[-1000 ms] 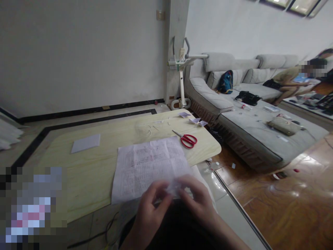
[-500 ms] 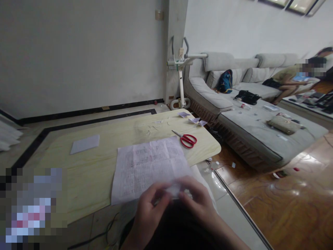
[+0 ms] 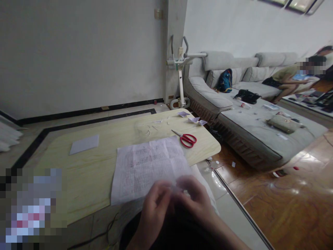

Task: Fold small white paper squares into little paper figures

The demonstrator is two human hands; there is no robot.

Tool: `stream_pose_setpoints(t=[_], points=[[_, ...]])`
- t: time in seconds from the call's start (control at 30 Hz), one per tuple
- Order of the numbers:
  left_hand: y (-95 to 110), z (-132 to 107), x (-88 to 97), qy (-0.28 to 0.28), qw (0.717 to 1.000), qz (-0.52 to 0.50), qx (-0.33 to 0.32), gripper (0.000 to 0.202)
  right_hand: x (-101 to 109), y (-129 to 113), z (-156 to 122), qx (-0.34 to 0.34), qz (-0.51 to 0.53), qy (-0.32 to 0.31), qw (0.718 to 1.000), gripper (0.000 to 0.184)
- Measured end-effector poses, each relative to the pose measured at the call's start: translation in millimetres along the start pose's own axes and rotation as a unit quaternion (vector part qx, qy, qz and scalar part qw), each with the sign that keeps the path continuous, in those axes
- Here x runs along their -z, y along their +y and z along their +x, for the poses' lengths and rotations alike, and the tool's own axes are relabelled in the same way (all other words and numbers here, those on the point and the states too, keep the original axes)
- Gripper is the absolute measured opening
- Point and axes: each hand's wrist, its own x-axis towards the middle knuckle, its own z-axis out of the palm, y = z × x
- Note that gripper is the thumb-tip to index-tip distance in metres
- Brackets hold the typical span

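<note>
My left hand (image 3: 153, 208) and my right hand (image 3: 196, 201) meet low in the view, just in front of my body. Their fingers are curled and pinched together on a small pale scrap of paper (image 3: 177, 188), mostly hidden between them. Right behind my hands a large creased sheet with faint writing (image 3: 148, 165) lies flat on the yellow low table (image 3: 85, 170). Red-handled scissors (image 3: 187, 139) rest on the table beyond the sheet, to the right.
A blank white sheet (image 3: 84, 143) lies at the table's left. Small folded paper pieces (image 3: 197, 121) sit at its far right corner. A grey sofa (image 3: 244, 121) with bags stands on the right, where another person (image 3: 293, 74) sits. An exercise machine (image 3: 180, 69) stands by the wall.
My hands have closed in tighter around the small paper, which now shows less. Nothing on the table has moved.
</note>
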Motion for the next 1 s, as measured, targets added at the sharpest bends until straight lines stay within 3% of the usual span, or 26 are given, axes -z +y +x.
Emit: stream_pose_setpoints(t=[0.13, 0.23, 0.43, 0.73, 1.0], points=[[7.1, 0.1, 1.6, -0.040, 0.999, -0.003, 0.008, 0.025, 1.8, -0.2, 1.0, -0.026, 0.022, -0.045, 0.998, 0.008], [4.6, 1.3, 1.7, -0.078, 0.997, 0.004, 0.014, 0.026, 4.1, 1.9, 4.2, -0.002, 0.013, -0.029, 0.999, 0.008], [6.9, 2.3, 6.1, -0.100, 0.993, 0.008, 0.056, 0.023, 6.8, 0.4, 2.1, 0.003, 0.018, -0.046, 0.999, 0.018], [6.3, 2.6, 19.2, -0.145, 0.989, 0.011, 0.041, 0.022, 5.4, -0.6, -0.6, 0.047, -0.024, -0.084, 0.995, 0.016], [8.8, -0.4, 16.2, -0.173, 0.983, -0.032, 0.058, 0.025, 2.0, -1.3, -3.8, 0.026, -0.028, -0.068, 0.997, 0.023]])
